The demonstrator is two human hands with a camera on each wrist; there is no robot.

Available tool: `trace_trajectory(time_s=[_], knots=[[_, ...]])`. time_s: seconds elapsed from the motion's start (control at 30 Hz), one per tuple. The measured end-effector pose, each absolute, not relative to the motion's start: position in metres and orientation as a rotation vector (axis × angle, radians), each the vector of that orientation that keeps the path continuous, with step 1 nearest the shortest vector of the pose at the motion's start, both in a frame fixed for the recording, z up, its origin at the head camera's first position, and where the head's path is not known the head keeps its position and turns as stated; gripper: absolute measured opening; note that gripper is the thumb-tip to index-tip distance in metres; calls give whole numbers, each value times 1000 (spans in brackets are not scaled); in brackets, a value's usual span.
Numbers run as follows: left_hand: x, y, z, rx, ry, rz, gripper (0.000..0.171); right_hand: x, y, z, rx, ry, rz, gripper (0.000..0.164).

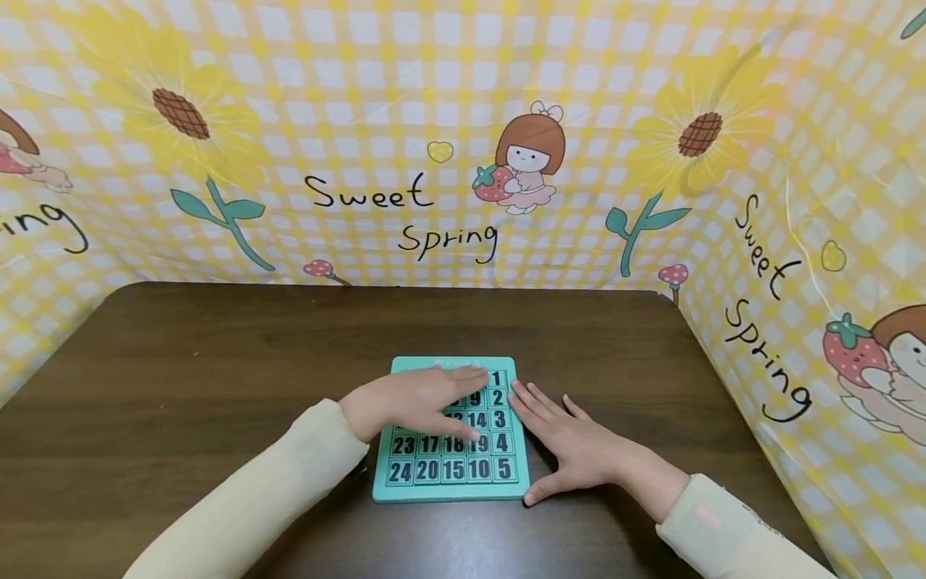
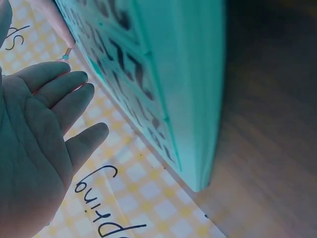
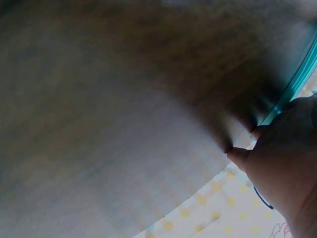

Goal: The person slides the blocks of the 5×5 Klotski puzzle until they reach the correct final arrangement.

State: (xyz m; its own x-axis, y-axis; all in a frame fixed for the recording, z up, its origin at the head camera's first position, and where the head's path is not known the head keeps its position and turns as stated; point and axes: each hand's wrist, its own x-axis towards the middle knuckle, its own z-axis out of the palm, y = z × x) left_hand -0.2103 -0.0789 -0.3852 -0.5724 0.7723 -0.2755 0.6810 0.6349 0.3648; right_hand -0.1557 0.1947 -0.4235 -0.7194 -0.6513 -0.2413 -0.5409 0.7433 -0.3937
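Observation:
A teal number slide puzzle lies flat on the table, its black-numbered tiles facing up. Over its upper left part stretches my left hand, fingers extended and palm down, covering several tiles. In the left wrist view that hand has straight, spread fingers above the puzzle and holds nothing; whether a fingertip touches a tile I cannot tell. My right hand lies along the puzzle's right edge, fingertips at the side and thumb by the lower right corner. The right wrist view shows this hand beside the teal edge.
Dark brown wooden table surrounds the puzzle. A yellow checked cloth with flowers and "Sweet Spring" lettering stands behind it and along both sides.

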Motion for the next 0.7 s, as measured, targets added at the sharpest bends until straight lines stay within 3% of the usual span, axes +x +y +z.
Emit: trace_trajectory(time_s=[0.37, 0.7], knots=[[-213, -63, -390, 1153, 2426, 249, 89, -155, 194, -425, -926, 2575, -416, 126], [-213, -79, -394, 1145, 2451, 266, 86, -155, 195, -424, -929, 2585, -421, 126]])
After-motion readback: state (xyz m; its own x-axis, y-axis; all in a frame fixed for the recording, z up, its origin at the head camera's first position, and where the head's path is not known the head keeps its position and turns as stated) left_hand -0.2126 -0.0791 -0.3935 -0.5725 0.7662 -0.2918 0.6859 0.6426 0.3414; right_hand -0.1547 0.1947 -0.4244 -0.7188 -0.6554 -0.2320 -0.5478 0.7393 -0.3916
